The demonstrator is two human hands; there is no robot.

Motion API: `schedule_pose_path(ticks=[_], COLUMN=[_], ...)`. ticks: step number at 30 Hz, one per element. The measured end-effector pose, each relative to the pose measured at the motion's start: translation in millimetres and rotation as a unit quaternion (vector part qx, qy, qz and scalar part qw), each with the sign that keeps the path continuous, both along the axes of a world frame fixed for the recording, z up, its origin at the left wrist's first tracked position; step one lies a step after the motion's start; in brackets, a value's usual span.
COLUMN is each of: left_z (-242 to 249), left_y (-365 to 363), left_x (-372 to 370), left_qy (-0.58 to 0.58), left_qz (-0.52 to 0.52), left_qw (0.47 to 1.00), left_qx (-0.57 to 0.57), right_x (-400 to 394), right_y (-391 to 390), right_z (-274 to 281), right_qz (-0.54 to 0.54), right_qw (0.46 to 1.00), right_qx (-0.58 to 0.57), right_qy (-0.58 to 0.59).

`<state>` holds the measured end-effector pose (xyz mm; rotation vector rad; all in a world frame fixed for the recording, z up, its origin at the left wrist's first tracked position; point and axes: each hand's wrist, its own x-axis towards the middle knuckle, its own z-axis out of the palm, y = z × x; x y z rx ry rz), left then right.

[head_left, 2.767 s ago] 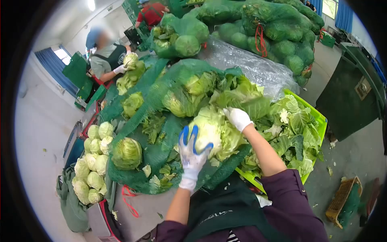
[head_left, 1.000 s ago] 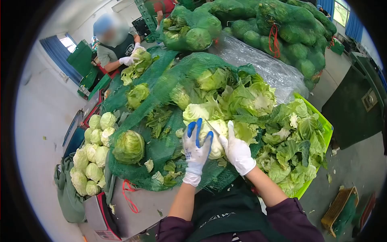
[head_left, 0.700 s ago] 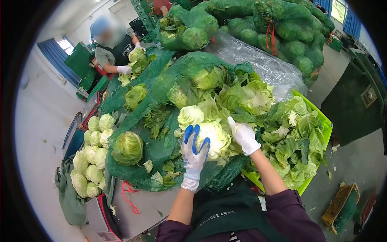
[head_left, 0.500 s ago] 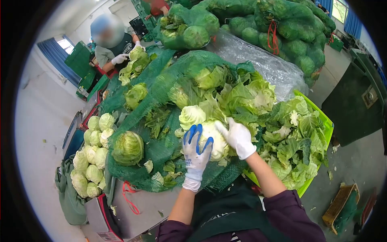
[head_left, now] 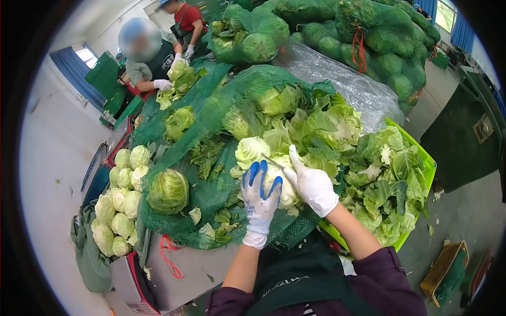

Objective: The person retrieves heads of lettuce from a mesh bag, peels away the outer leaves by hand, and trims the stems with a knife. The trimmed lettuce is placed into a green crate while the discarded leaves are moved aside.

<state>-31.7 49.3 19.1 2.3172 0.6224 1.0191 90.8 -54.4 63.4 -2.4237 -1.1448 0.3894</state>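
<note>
A pale, trimmed cabbage [head_left: 287,194] lies in front of me on green netting. My left hand [head_left: 259,197], in a white glove with blue fingertips, grips its left side with spread, curved fingers. In my white-gloved right hand [head_left: 315,188] is a knife [head_left: 272,161]; its thin blade points left across the top of the cabbage, and the handle is hidden in my fist. The right thumb sticks up. Just behind the left fingers sits another pale cabbage [head_left: 252,151]. Loose green leaves [head_left: 332,124] are heaped behind and to the right.
A lime-green crate [head_left: 428,168] full of leaves stands at right. Trimmed cabbages [head_left: 122,203] are piled at left, near a single cabbage [head_left: 167,192] on the net. Filled net sacks [head_left: 374,47] rise behind. Two co-workers [head_left: 150,63] stand at the far left.
My right hand has turned and risen slightly, thumb now up, and the knife blade has come into view. My left hand has barely shifted. A co-worker in red has moved further into view.
</note>
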Motion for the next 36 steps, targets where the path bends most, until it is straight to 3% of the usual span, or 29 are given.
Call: schedule_pose_path(ticks=[1, 3, 4, 5, 6, 7, 9, 11, 13, 14, 15, 17, 18, 19, 21, 22, 23, 25, 26, 31, 33, 35, 36], left_z=[1.5, -3.0, -3.8, -5.5, -9.1, -12.6, -37.3, -23.3, -7.3, -22.5, -36.3, -16.0, -1.4, 1.3, 7.1, -3.5, -13.6, -17.6, -19.2, -17.5, -21.0, -28.2, -35.8], left_y=[-2.2, -2.2, -2.5, -1.2, 3.2, 1.4, 24.5, 19.6, 8.8, 6.9, 11.1, 2.7, 3.5, 8.7, 18.1, 22.8, 23.3, 19.3, 21.4, 17.0, 15.7, 13.7, 16.6], left_x=[2.8, 4.3, 1.5, -2.0, -5.7, -11.3, -26.1, -35.7, -32.1, -28.4, -30.1, -38.2, -42.2, -38.4, -26.0, -12.1, -6.2, 3.4, 4.0, 7.2, 3.1, -8.8, -13.6], left_qy=[0.0, -0.013, -0.028, -0.043, -0.059, -0.136, -0.232, -0.241, -0.219, -0.282, -0.228, -0.122, 0.02, 0.02, 0.065, -0.05, -0.052, -0.165, -0.117, -0.06, -0.049, -0.06, -0.102], left_qz=[0.01, 0.013, 0.008, 0.003, -0.005, -0.01, -0.066, -0.051, 0.023, 0.016, 0.05, 0.043, 0.052, 0.05, 0.059, -0.002, -0.003, -0.076, -0.065, -0.01, 0.008, -0.011, -0.041], left_qw=[1.0, 1.0, 1.0, 0.998, 0.997, 0.969, 0.92, 0.909, 0.889, 0.868, 0.909, 0.93, 0.968, 0.967, 0.991, 0.999, 0.999, 0.954, 0.975, 0.99, 0.992, 0.994, 0.985], left_qx=[0.023, 0.02, -0.008, -0.035, -0.04, -0.207, -0.309, -0.337, -0.401, -0.409, -0.346, -0.344, -0.244, -0.247, 0.104, -0.009, -0.008, -0.238, -0.178, -0.128, -0.113, -0.088, -0.133], right_x=[3.8, 19.2, 28.0, 34.0, 39.0, 41.0, 22.8, -19.3, -54.1, -47.1, -36.0, 0.2, 17.1, 21.8, 17.7, 13.7, 9.4, -8.0, -13.7, -2.5, 25.7, 71.9, 83.6], right_y=[0.5, 4.9, 9.5, 7.0, 3.7, 1.2, 0.2, 0.1, 7.6, 16.5, 23.5, 14.9, 15.7, 7.1, 2.3, -1.4, -5.3, -10.3, -9.5, 5.5, 11.4, 24.6, 28.3], right_z=[-6.9, -40.9, -58.1, -51.6, -43.8, -40.0, -63.7, -71.3, -51.9, -72.2, -91.8, -69.1, -83.3, -57.6, -62.9, -65.0, -66.7, -51.2, -44.5, -41.8, -53.4, -58.3, -66.7], right_qz=[-0.002, -0.021, -0.051, -0.049, -0.073, -0.095, -0.077, -0.128, -0.108, -0.104, -0.1, -0.049, -0.026, -0.031, -0.015, -0.022, -0.029, -0.026, -0.04, -0.041, -0.012, -0.135, -0.134], right_qw=[1.0, 0.989, 0.979, 0.979, 0.98, 0.97, 0.98, 0.939, 0.931, 0.949, 0.958, 0.902, 0.887, 0.905, 0.94, 0.96, 0.976, 0.992, 0.994, 0.999, 0.984, 0.985, 0.984], right_qx=[-0.001, 0.146, 0.184, 0.185, 0.111, 0.036, 0.087, 0.223, 0.184, 0.213, 0.242, 0.267, 0.284, 0.2, 0.22, 0.18, 0.14, 0.106, 0.079, 0.019, 0.084, -0.006, -0.003], right_qy=[0.0, 0.006, 0.074, 0.071, 0.145, 0.219, 0.162, 0.23, 0.297, 0.208, 0.117, 0.335, 0.362, 0.374, 0.262, 0.212, 0.162, 0.061, 0.057, 0.006, -0.16, 0.11, 0.113])
